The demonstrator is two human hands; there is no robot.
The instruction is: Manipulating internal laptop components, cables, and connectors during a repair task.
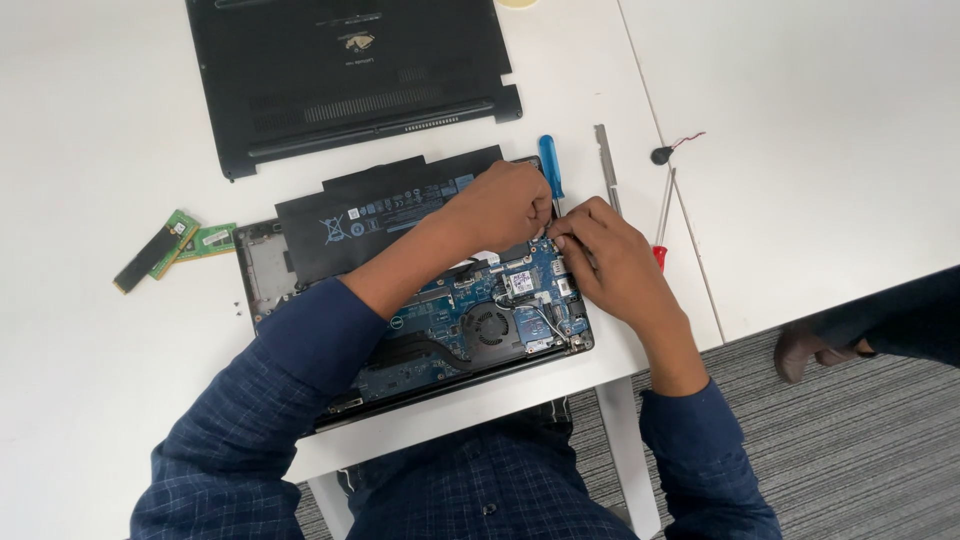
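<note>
Nearest you, your blue checked sleeves reach over an opened laptop (420, 300) lying base-up at the table (80, 400) edge. Your left hand (500, 205) and right hand (610, 260) meet at its 2 o'clock corner, fingertips pinched together on something too small to identify, probably a cable or connector; wrists rest low, seemingly for steadiness. The battery (370, 215) sits along the far edge. A blue screwdriver (549, 170) lies just beyond your hands, a red one (661, 225) at 3 o'clock. The removed cover (350, 70) lies at 12, memory modules (170, 248) at 9.
</note>
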